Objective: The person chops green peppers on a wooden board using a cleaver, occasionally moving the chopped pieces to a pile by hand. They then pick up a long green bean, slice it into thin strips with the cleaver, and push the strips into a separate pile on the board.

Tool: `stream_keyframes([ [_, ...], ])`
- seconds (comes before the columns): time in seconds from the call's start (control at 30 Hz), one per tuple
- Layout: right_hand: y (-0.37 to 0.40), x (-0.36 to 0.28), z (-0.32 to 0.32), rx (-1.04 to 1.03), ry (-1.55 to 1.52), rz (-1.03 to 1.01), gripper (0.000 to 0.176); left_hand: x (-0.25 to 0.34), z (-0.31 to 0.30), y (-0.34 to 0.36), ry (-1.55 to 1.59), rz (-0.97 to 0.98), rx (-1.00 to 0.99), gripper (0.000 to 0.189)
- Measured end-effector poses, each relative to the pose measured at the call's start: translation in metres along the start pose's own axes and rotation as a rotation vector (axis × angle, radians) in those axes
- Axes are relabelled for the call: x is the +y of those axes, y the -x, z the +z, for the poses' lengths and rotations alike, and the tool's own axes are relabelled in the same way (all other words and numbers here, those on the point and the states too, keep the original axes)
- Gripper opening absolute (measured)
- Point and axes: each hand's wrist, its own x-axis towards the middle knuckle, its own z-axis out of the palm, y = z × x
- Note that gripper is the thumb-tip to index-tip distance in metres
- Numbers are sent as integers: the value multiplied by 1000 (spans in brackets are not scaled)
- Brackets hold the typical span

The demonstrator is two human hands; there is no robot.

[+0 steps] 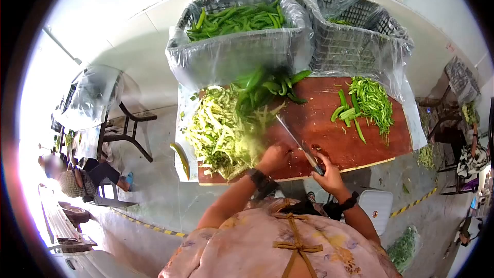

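Observation:
My right hand point(329, 176) grips the handle of a knife point(300, 144), whose blade points up and left over the reddish-brown board point(324, 108). My left hand point(275, 158) rests low on the board, left of the knife, with its fingers curled; anything inside them is hidden. Beside it spreads a large heap of pale seedy pepper cores and scraps point(218, 128). Whole green peppers point(270, 87) lie behind the heap, partly blurred. Over at the board's right is a pile of sliced green pepper point(373, 105), with several longer pieces point(347, 110) next to it.
Two plastic-lined crates stand behind the board: the left crate point(236, 54) holds green peppers, the right crate point(355, 54) a few green pieces. A white stool point(374, 211) is near my right arm. Another person point(77, 180) sits far left. A bag of greens point(404, 249) lies on the floor.

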Motion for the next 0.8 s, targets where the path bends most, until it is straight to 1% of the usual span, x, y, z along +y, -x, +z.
stream_keyframes([
  [0.03, -10, 7, 8, 78, 1, -42, 58, -2, -3, 3, -2, 8, 3, 18],
  [0.07, -18, 1, 12, 155, 3, -84, 55, 0, -9, 7, 55, 58, 23, 18],
  [0.1, -24, -4, 12, 160, 8, -89, 55, 2, -14, 8, 113, 110, 43, 18],
  [0.13, -30, -10, 11, 232, 27, 15, 48, 3, -18, 8, 130, 96, -2, 17],
  [0.17, -33, -16, 10, 303, 44, 120, 41, 1, -16, 9, 132, 102, 2, 17],
  [0.23, -40, 3, 25, 323, 99, 125, 40, -3, -11, 10, 115, 134, -11, 18],
  [0.3, -42, -6, 39, 239, 246, 91, 42, -3, -11, 8, 107, 171, -9, 17],
  [0.33, -42, -11, 46, 176, 94, 16, 45, -4, -12, 7, 96, 207, -12, 17],
  [0.37, -42, -18, 53, 174, 96, 15, 45, 1, -18, 8, 98, 206, -9, 17],
  [0.43, -43, -29, 63, 43, 32, -225, 47, 8, -31, 9, 118, 1, -288, 16],
  [0.47, -41, -47, 56, -14, 115, -130, 50, 12, -39, 11, 117, -1, -289, 16],
  [0.5, -38, -53, 52, -16, 113, -129, 50, 15, -48, 14, 215, 66, -296, 15],
  [0.53, -35, -55, 46, 24, 236, -130, 51, 19, -56, 15, 315, 135, -301, 14],
  [0.57, -33, -53, 40, 64, 360, -129, 52, 26, -68, 13, 317, 134, -303, 14],
  [0.6, -30, -48, 33, 86, 441, -172, 56, 36, -80, 11, 370, 110, -339, 18],
  [0.63, -24, -44, 26, 82, 443, -164, 56, 44, -86, 8, 425, 84, -376, 23],
  [0.7, -19, -44, 9, 53, 602, -186, 58, 50, -88, -5, 459, 90, -337, 23],
  [0.77, -16, -38, 1, 16, 639, -221, 58, 54, -86, -16, 589, -36, -242, 24],
  [0.8, -13, -35, -4, -23, 674, -254, 59, 59, -90, -23, 655, -145, -245, 25],
])
